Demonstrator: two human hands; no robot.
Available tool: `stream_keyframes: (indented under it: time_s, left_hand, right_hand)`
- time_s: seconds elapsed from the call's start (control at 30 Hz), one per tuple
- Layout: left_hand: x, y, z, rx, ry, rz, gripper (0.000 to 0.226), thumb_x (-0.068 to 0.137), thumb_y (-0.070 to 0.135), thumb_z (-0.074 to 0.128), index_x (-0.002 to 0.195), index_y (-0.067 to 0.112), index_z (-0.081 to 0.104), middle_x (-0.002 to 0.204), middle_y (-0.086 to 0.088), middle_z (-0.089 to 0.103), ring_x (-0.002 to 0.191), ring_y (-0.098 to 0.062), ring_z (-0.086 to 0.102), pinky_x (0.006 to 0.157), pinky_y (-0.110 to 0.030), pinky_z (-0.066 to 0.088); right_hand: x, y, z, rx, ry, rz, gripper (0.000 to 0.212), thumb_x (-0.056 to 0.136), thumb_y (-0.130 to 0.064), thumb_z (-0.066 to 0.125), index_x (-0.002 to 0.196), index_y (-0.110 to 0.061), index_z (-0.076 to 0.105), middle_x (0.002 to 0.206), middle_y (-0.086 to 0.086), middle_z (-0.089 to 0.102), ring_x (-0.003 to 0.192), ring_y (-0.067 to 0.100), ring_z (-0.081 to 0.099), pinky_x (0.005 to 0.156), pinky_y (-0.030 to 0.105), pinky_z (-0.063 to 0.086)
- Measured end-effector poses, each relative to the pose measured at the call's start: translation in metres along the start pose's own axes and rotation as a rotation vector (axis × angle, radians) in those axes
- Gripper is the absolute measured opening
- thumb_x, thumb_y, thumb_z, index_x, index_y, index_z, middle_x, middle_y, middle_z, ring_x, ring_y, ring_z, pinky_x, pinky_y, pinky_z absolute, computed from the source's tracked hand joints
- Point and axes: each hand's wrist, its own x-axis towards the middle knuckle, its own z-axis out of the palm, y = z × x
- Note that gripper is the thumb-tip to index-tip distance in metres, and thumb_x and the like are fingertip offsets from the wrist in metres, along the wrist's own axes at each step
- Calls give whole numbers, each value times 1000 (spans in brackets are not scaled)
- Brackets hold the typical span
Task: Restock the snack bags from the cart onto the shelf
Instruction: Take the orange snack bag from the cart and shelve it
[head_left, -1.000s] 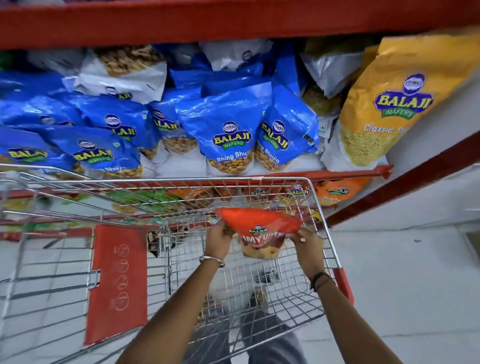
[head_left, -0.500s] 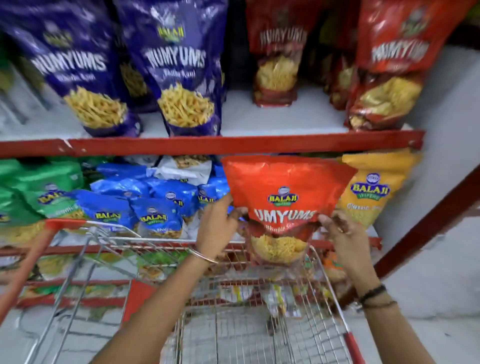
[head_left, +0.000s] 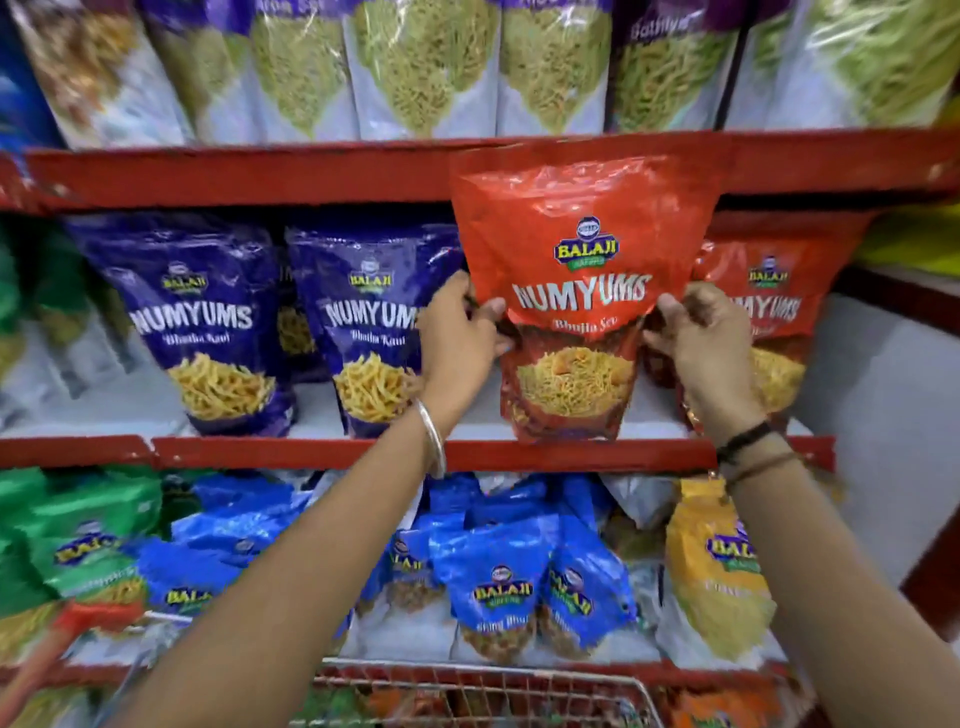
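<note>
I hold an orange-red Numyums snack bag (head_left: 582, 249) upright in front of the middle shelf (head_left: 322, 453). My left hand (head_left: 457, 343) grips its left edge and my right hand (head_left: 701, 348) grips its right edge. The bag's bottom sits level with the shelf's red front lip, and its top overlaps the red edge of the shelf above. Behind it to the right stands a matching red Numyums bag (head_left: 774, 312). The wire cart's rim (head_left: 467, 675) shows at the bottom of the view.
Two purple Numyums bags (head_left: 363, 322) stand left of my left hand. Blue bags (head_left: 498, 587), green bags (head_left: 78, 545) and a yellow bag (head_left: 717, 561) fill the lower shelf. Clear-fronted sev bags (head_left: 415, 62) line the top shelf. A white wall (head_left: 872, 415) closes the right side.
Both hands lifted the red bag out of the cart and up to the middle shelf. My view rose from the cart to the shelves.
</note>
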Motion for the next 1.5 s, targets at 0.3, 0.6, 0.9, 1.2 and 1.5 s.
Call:
stream_keyframes:
  time_s: [0.3, 0.6, 0.9, 1.2, 1.5]
  left_hand:
    - [39, -68, 45, -147, 74, -149, 9, 88, 1, 51, 84, 9, 48, 82, 0, 53, 89, -20, 63, 73, -29, 60]
    - [82, -98, 70, -135, 67, -228, 16, 84, 30, 57, 92, 20, 47, 99, -9, 60, 99, -30, 60, 81, -43, 56]
    - [41, -121, 69, -26, -304, -285, 70, 76, 73, 16, 140, 50, 0, 156, 5, 24, 137, -24, 36, 110, -48, 38]
    - [14, -107, 52, -28, -385, -302, 66, 60, 86, 8, 124, 72, -4, 158, 2, 17, 138, -32, 32, 111, -48, 36]
    - [-25, -84, 39, -87, -424, -324, 75, 62, 84, 9, 132, 62, -5, 159, 7, 8, 141, -28, 27, 111, -46, 35]
  right_hand:
    - [44, 91, 21, -8, 89, 58, 8, 91, -12, 50, 85, -10, 54, 85, 4, 58, 83, 11, 60, 74, 20, 58]
    - [84, 126, 37, 98, 14, 214, 8, 93, -13, 46, 95, -13, 54, 93, 2, 56, 86, 9, 54, 70, 16, 54]
    - [50, 126, 36, 33, -309, 591, 73, 85, -66, 16, 140, -22, 32, 134, -5, 43, 128, 17, 38, 109, 42, 30]
    - [22, 108, 18, 21, -219, 591, 85, 75, -76, 21, 133, -19, 45, 141, 8, 48, 127, 27, 47, 106, 51, 40]
    - [-8, 90, -11, 0, -203, 597, 87, 77, -74, 20, 123, -9, 54, 135, 19, 51, 122, 32, 50, 97, 50, 49]
